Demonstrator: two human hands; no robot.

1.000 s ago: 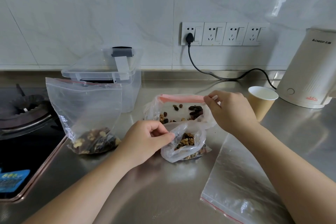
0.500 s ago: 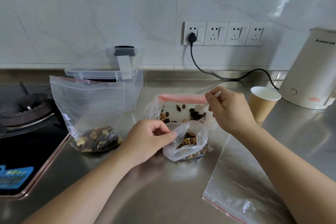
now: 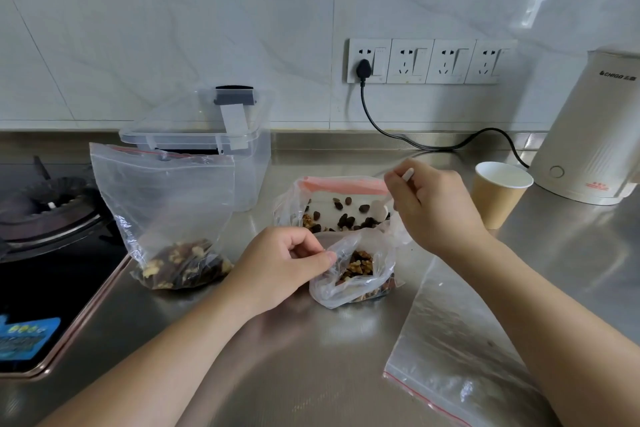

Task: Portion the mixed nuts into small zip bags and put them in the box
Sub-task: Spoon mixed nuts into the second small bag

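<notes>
Scooping nuts into small zip bag (image 3: 353, 270).
My left hand (image 3: 280, 267) pinches its rim; right hand (image 3: 433, 208) grips spoon (image 3: 408, 173). Floppy mouth could collapse, spilling nuts.

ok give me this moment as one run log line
step: filling small zip bag | left hand: pinches its rim open | right hand: holds white spoon over nut bag | box: lid ajar

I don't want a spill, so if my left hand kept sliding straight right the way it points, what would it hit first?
Probably the small open bag of nuts whose rim the left hand is already pinching.
</notes>
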